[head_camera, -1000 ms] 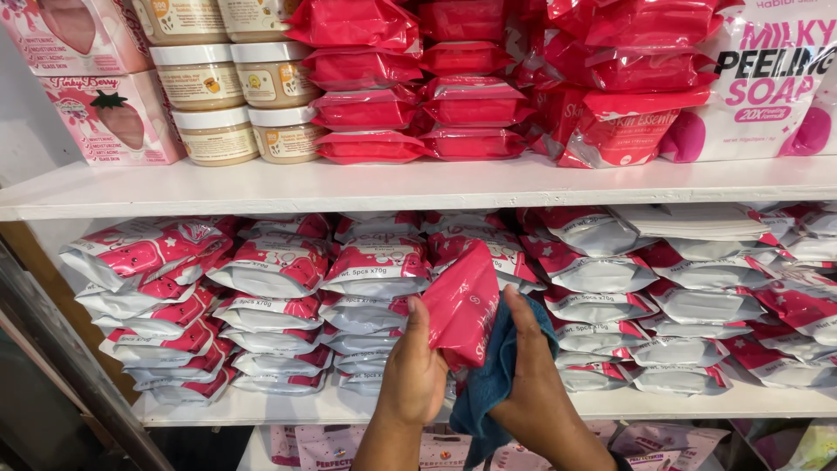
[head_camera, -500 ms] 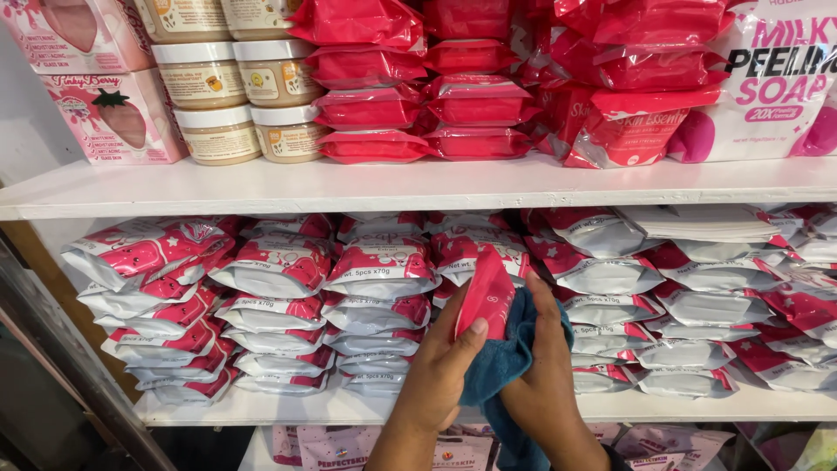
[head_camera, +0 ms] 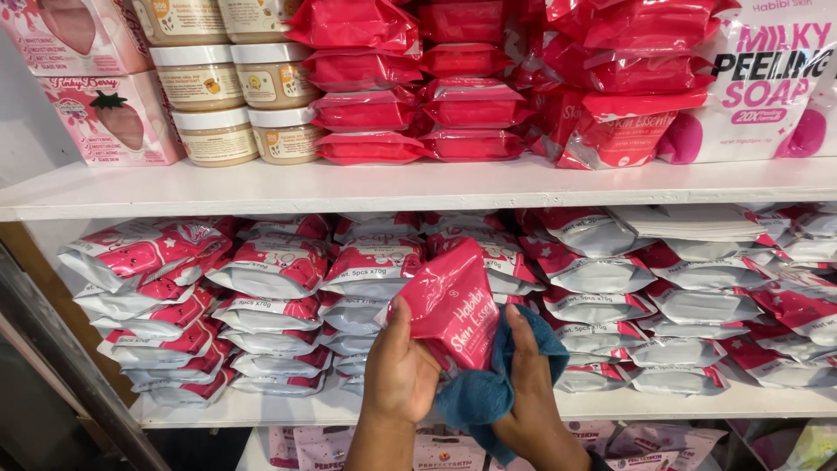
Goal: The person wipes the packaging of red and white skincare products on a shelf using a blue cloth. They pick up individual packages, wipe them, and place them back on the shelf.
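White shelves [head_camera: 436,187], stacked pink packets [head_camera: 270,266]

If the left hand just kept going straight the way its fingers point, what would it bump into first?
Probably the pink packet the left hand already grips; beyond it, the stacked pink-and-white packets on the lower shelf, though depth is unclear.

I count two hands: my left hand [head_camera: 399,371] and my right hand [head_camera: 534,397]. Between them there is one pink pouch [head_camera: 452,307] and one blue cloth [head_camera: 485,392]. Two white shelves show, an upper shelf [head_camera: 261,187] and a lower shelf [head_camera: 654,403]. On the upper one I count six cream jars [head_camera: 248,87] in two stacks of three, two pink boxes [head_camera: 109,118] with a fruit picture, and one large white soap pack [head_camera: 758,83]. The red packets [head_camera: 418,96] and the pink-and-white packets [head_camera: 270,270] are too many and too overlapped to count.
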